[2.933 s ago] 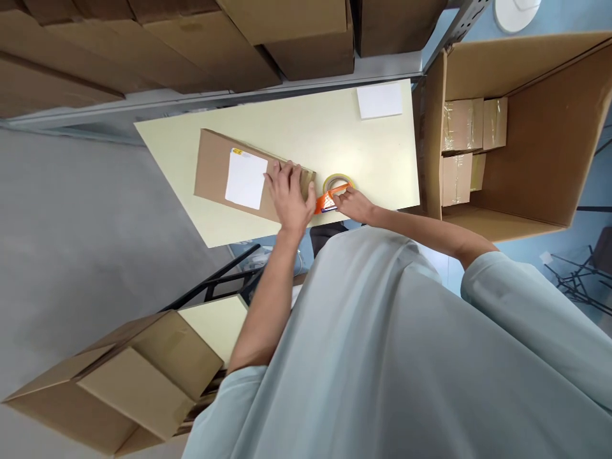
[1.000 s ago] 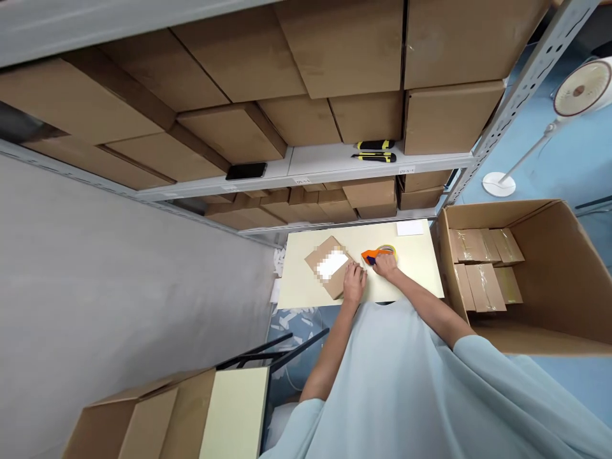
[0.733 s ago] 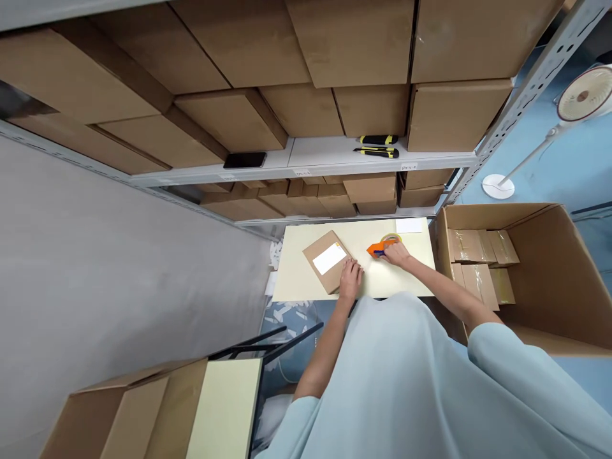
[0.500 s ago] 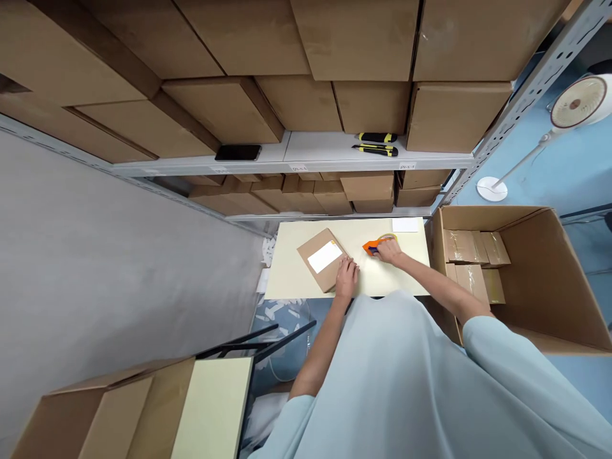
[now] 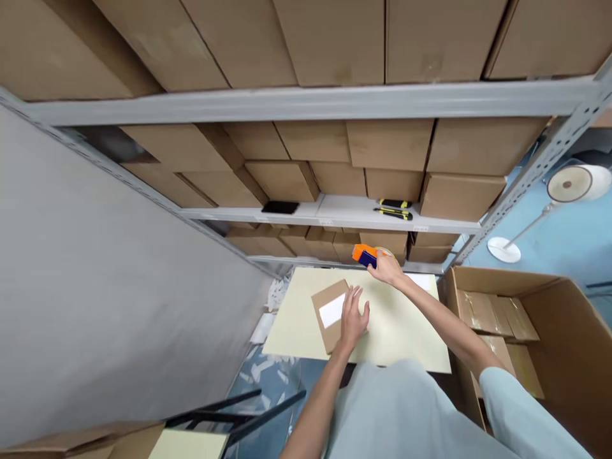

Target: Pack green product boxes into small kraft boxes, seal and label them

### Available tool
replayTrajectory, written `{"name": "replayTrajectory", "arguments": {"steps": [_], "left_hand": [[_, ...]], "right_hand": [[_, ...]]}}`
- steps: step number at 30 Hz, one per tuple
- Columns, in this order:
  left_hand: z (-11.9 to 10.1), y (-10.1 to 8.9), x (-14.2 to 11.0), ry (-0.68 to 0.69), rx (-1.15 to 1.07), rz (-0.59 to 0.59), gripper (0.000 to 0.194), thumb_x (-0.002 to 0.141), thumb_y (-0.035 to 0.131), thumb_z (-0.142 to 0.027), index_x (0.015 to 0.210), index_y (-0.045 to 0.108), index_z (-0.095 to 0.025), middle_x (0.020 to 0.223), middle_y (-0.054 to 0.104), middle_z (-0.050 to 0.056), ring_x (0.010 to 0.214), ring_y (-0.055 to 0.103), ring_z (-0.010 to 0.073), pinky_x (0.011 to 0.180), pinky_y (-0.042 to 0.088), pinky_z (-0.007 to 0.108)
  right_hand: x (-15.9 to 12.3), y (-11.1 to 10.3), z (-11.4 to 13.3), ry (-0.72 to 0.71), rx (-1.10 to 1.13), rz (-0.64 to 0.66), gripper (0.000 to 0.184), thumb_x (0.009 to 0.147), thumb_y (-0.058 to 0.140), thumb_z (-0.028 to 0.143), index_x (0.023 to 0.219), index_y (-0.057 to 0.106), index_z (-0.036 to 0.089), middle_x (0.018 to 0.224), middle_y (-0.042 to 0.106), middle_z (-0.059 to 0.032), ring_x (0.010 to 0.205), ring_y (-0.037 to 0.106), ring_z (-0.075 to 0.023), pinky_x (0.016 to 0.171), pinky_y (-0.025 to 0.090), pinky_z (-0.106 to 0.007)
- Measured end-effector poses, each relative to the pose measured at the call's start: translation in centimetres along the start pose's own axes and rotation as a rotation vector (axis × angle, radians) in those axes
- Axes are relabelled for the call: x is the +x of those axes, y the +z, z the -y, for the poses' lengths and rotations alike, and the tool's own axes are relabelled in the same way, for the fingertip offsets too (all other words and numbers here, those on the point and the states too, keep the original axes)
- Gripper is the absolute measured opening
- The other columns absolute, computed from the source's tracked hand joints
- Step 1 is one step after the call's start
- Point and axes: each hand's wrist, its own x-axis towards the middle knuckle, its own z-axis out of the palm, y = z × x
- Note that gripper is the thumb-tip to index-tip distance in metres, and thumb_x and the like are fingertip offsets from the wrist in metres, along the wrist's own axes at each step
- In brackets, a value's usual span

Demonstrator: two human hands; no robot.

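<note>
My right hand is closed around an orange and blue tape dispenser, lifted over the far side of the pale table. A roll of yellowish tape shows partly behind that hand. On the table lies a flat cardboard box with a white label on its top. Over the box's right side is my left hand, fingers spread and holding nothing. It hides part of the box, and I cannot tell whether it touches it.
A large open carton with taped boxes stands right of the table. Ahead, a metal shelf full of boxes holds a black phone and two utility knives. A white fan stands far right; paper scraps litter the floor.
My right hand has raised the tape dispenser off the table. My left hand has opened and shifted over the box. The view has tilted up, showing more shelf.
</note>
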Motion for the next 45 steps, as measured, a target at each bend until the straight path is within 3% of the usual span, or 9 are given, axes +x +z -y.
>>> {"name": "replayTrajectory", "arguments": {"steps": [8, 14, 19, 23, 27, 32, 35, 38, 45], "left_hand": [[-0.6, -4.7, 23.3, 0.101, 0.077, 0.028, 0.078, 0.095, 0.059, -0.017, 0.172, 0.048, -0.015, 0.178, 0.049, 0.018, 0.171, 0.039, 0.0377, 0.14, 0.038, 0.063], [0.2, -5.1, 27.3, 0.044, 0.055, 0.07, 0.084, 0.091, 0.06, -0.013, 0.174, 0.047, -0.015, 0.18, 0.046, 0.018, 0.174, 0.033, 0.0376, 0.141, 0.035, 0.063], [0.7, -4.6, 23.1, 0.012, 0.037, 0.049, 0.079, 0.096, 0.06, -0.019, 0.173, 0.047, -0.011, 0.179, 0.047, 0.021, 0.173, 0.035, 0.0382, 0.141, 0.035, 0.062], [2.6, -4.4, 13.8, -0.129, -0.002, 0.101, 0.07, 0.104, 0.06, -0.032, 0.17, 0.05, -0.011, 0.179, 0.046, 0.023, 0.173, 0.034, 0.0385, 0.141, 0.031, 0.063], [4.6, -4.8, 0.5, -0.399, 0.0, 0.13, 0.07, 0.109, 0.059, -0.044, 0.172, 0.048, -0.015, 0.179, 0.047, 0.022, 0.174, 0.033, 0.0346, 0.143, 0.03, 0.058], [3.6, -5.7, -10.5, -0.564, 0.09, 0.198, 0.07, 0.112, 0.056, -0.051, 0.173, 0.047, -0.017, 0.18, 0.045, 0.022, 0.175, 0.031, 0.0317, 0.144, 0.026, 0.054], [2.9, -5.9, -12.3, -0.577, 0.12, 0.232, 0.067, 0.113, 0.056, -0.051, 0.171, 0.048, -0.018, 0.182, 0.042, 0.023, 0.177, 0.025, 0.0332, 0.144, 0.019, 0.058], [2.9, -5.8, -12.3, -0.582, 0.131, 0.241, 0.061, 0.113, 0.056, -0.048, 0.166, 0.053, -0.018, 0.182, 0.042, 0.022, 0.177, 0.024, 0.0333, 0.144, 0.02, 0.059], [3.2, -4.9, -11.6, -0.571, 0.181, 0.213, 0.051, 0.111, 0.057, -0.04, 0.156, 0.061, -0.016, 0.178, 0.046, 0.022, 0.176, 0.028, 0.0318, 0.144, 0.025, 0.055]], "right_hand": [[9.3, -10.2, 6.1, -0.269, -0.005, -0.202, 0.049, 0.109, 0.044, 0.019, 0.151, 0.058, -0.001, 0.135, 0.078, -0.0281, 0.13, 0.073, -0.0359, 0.121, 0.045, -0.044], [14.6, -13.0, 8.0, -0.137, -0.042, -0.131, 0.036, 0.101, 0.061, 0.017, 0.132, 0.077, 0.007, 0.129, 0.083, -0.0259, 0.125, 0.078, -0.0352, 0.119, 0.05, -0.044], [16.5, -12.5, 7.6, -0.096, -0.038, -0.133, 0.053, 0.098, 0.06, 0.017, 0.149, 0.068, 0.004, 0.146, 0.075, -0.0281, 0.142, 0.068, -0.0376, 0.129, 0.043, -0.05], [16.3, -9.0, 5.0, -0.181, 0.082, -0.317, 0.063, 0.109, 0.046, 0.028, 0.165, 0.047, -0.001, 0.17, 0.05, -0.0321, 0.164, 0.042, -0.0414, 0.138, 0.028, -0.06], [11.7, 2.3, -0.8, -0.295, 0.41, -0.571, 0.065, 0.12, 0.023, 0.05, 0.17, 0.042, 0.015, 0.175, 0.044, -0.0212, 0.17, 0.033, -0.0403, 0.139, 0.023, -0.071], [-3.6, 19.0, -5.9, 0.021, 0.645, -0.268, 0.071, 0.118, 0.032, 0.07, 0.158, 0.057, 0.017, 0.161, 0.06, -0.0233, 0.156, 0.054, -0.0392, 0.135, 0.039, -0.065], [-11.7, 24.9, -6.4, 0.291, 0.75, -0.039, 0.069, 0.116, 0.042, 0.069, 0.151, 0.063, 0.014, 0.154, 0.066, -0.026, 0.14, 0.069, -0.0373, 0.127, 0.052, -0.056], [-15.2, 27.4, -6.0, 0.4, 0.87, 0.142, 0.061, 0.114, 0.048, 0.065, 0.147, 0.065, 0.016, 0.153, 0.069, -0.0239, 0.131, 0.075, -0.0343, 0.119, 0.058, -0.053], [-10.8, 27.9, -3.7, 0.425, 1.111, 0.207, 0.067, 0.096, 0.078, 0.069, 0.141, 0.061, 0.024, 0.152, 0.071, -0.0178, 0.134, 0.074, -0.0316, 0.118, 0.06, -0.051]]}}
